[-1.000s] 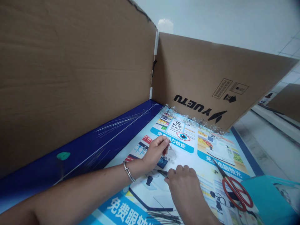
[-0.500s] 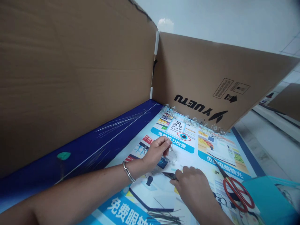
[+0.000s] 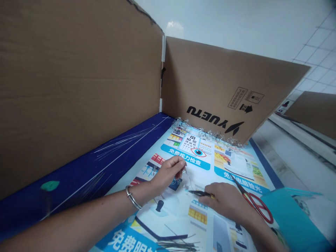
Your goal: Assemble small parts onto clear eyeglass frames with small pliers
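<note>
My left hand (image 3: pixel 168 173), with a silver bangle on its wrist, is closed in a pinch on a thin wire (image 3: pixel 190 180) that carries small clear pieces. Part of the wire hangs below the fingertips; the rest is hidden by the hand. Wrapped in my right hand (image 3: pixel 225 197) are dark-jawed pliers (image 3: pixel 201 193) with a bit of yellow on the handle. Their tip points left, close to the lower end of the wire; whether they touch cannot be made out. Both hands are over a printed poster sheet (image 3: pixel 175 206).
Red-handled scissors (image 3: pixel 258 206) lie right of my right hand, beside a teal folder (image 3: pixel 291 217). Dark wire pieces (image 3: pixel 178 244) lie near the front. Clear wired pieces (image 3: pixel 207 134) line the foot of a cardboard panel (image 3: pixel 204 77). Another panel (image 3: pixel 78 87) stands at left, near a green item (image 3: pixel 49 185).
The view has shifted, so the surroundings sit further left. The pliers have moved right, away from beneath my left hand, and more of them shows. My left hand keeps its pinch on the wire.
</note>
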`<state>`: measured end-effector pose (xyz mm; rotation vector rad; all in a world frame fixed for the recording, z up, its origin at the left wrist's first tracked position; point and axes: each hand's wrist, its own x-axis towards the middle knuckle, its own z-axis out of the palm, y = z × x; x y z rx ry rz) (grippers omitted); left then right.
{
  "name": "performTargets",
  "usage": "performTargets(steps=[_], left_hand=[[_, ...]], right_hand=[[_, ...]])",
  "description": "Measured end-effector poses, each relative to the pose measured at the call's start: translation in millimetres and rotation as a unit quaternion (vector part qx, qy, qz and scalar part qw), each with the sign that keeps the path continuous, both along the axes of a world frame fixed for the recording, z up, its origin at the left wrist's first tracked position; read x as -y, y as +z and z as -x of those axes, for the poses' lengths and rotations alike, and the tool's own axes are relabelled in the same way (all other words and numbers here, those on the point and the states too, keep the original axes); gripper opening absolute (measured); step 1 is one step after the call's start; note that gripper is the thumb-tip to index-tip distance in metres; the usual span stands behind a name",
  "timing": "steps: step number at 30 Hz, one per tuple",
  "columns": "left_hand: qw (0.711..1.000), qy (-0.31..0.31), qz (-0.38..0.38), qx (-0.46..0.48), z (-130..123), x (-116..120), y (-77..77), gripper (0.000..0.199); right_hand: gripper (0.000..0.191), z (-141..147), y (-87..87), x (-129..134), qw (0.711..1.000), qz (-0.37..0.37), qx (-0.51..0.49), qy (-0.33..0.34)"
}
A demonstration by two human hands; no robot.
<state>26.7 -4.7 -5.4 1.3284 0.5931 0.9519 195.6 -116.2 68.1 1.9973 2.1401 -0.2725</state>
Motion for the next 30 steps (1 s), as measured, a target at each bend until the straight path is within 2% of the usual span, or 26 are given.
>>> performTargets(steps=[4,9,14,22,30], left_hand=[[1.000,-0.010,0.005,-0.001,-0.1,0.9,2.4,0.028],[1.000,-0.009,0.008,0.001,-1.2,2.1,3.6,0.026],[1.000,-0.009,0.006,-0.005,-1.6,2.6,3.5,0.026],[0.998,-0.056,0.020,0.005,-0.8,2.7,4.0,0.023],[0.989,-0.144,0.040,0.018,-1.5,2.8,1.0,0.022]], right_hand=[[0.041,-10.8,-4.1,1.6,0.998,0.061,0.007,0.013],[0.038,-13.4,1.2,5.4,0.997,0.064,0.033,0.022],[0.040,-10.8,6.1,7.3,0.994,0.089,-0.005,0.055],[0.042,-19.1,6.5,-2.1,0.993,0.053,-0.105,0.010],[0.042,-32.2,1.9,-3.9,0.990,0.005,-0.137,-0.017]])
